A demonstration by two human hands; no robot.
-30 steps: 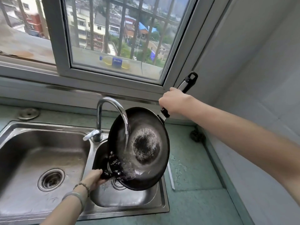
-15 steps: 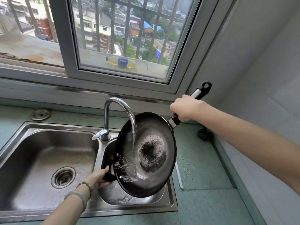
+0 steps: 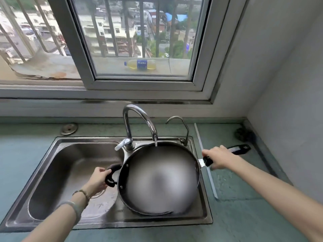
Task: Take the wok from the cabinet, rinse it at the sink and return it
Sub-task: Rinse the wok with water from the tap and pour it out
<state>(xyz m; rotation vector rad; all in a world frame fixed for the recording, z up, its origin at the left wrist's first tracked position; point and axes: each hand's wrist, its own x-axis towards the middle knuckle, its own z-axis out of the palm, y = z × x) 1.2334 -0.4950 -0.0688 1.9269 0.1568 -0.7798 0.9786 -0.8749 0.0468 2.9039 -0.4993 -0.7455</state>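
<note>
The black wok (image 3: 132,175) lies level over the right basin of the steel double sink (image 3: 57,172), its opening facing up and its inside blurred. Water runs from the tall curved tap (image 3: 139,116) onto the wok's far rim. My left hand (image 3: 97,179) grips the small black loop handle on the wok's left side. My right hand (image 3: 218,158) is closed around the long black handle that points right over the counter.
A smaller second tap (image 3: 180,123) stands behind the right basin. A thin strip (image 3: 206,163) lies on the green counter (image 3: 244,215) right of the sink. A dark scrubber (image 3: 243,133) sits in the back right corner by the wall. The window (image 3: 139,49) is above.
The wok has swung from tilted nearly upright, inside facing me, down to level over the right basin. My right hand dropped with the long handle. The view shifted left and lower.
</note>
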